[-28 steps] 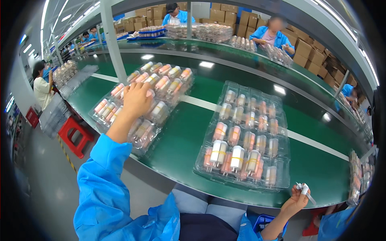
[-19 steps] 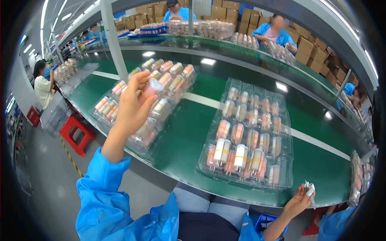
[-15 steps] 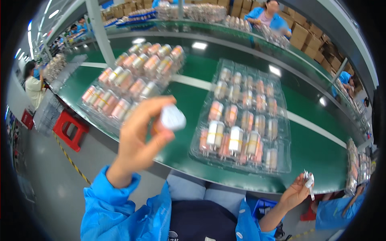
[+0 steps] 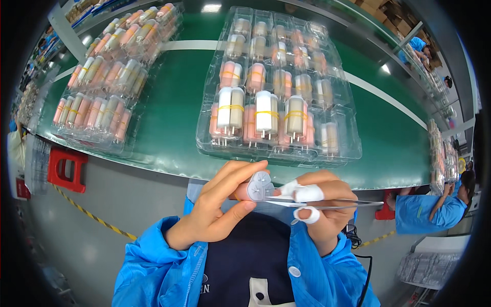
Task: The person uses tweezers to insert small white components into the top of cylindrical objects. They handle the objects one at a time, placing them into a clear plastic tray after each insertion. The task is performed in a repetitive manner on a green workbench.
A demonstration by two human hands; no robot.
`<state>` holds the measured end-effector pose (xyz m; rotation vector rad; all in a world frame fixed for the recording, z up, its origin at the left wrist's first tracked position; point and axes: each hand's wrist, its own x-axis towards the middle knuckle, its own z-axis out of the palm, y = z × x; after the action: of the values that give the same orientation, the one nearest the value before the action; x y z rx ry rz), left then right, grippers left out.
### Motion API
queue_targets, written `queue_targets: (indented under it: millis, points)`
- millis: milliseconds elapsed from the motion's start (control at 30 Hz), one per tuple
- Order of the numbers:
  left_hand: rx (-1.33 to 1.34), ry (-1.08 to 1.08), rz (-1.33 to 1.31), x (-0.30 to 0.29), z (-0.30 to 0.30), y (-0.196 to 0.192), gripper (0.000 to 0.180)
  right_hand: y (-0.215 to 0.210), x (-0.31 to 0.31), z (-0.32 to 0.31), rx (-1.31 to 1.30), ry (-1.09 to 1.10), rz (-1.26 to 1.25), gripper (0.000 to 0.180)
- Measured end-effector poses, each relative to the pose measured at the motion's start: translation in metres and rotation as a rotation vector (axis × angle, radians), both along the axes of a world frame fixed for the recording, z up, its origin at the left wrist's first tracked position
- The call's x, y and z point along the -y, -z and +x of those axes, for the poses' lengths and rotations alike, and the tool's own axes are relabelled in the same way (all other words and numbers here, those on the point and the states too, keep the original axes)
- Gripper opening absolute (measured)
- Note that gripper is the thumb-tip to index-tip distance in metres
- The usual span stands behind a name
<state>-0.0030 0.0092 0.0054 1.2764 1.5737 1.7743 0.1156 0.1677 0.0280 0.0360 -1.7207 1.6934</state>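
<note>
My left hand (image 4: 217, 204) is closed on a bundle of small cylinders (image 4: 260, 185), its grey three-lobed end turned toward my right hand. A bit of pink side shows by the fingers. My right hand (image 4: 327, 202), with white tape on its fingers, grips metal tweezers (image 4: 371, 203). The tweezers' tips reach the grey end of the bundle; whether they pinch anything there is too small to tell. Both hands are over my lap, at the near edge of the green table. Beyond them, a clear plastic tray (image 4: 209, 146) bears similar banded bundles in white, pink and grey.
More filled clear trays (image 4: 110, 146) stand at the left of the green table (image 4: 169, 138). A red stool (image 4: 76, 171) is on the floor at the left. Co-worker in blue (image 4: 424, 210) sits at the right. A dark cable (image 4: 369, 271) hangs by my right sleeve.
My left hand has brought the bundle down and toward the middle. The right hand has come in from the far right, so the tweezers now meet the bundle. The view has tilted downward.
</note>
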Motion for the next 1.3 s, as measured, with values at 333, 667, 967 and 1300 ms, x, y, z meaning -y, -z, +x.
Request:
queue_targets:
  millis: [333, 667, 967, 1300]
  points:
    - [-0.081, 0.034, 0.028, -0.004, -0.008, 0.011, 0.052, 0.006, -0.004, -0.013, 0.101, -0.055, 0.044, 0.02]
    - [-0.044, 0.017, 0.008, -0.003, -0.008, 0.014, 0.051, 0.011, -0.005, -0.014, 0.109, -0.044, 0.041, 0.018]
    - [-0.036, 0.009, 0.016, -0.001, -0.007, 0.014, 0.051, 0.016, -0.001, -0.014, 0.094, -0.049, -0.071, 0.015]
    - [-0.196, 0.0, -0.02, 0.0, -0.01, 0.011, 0.052, 0.005, -0.006, -0.017, 0.203, -0.102, 0.018, 0.01]
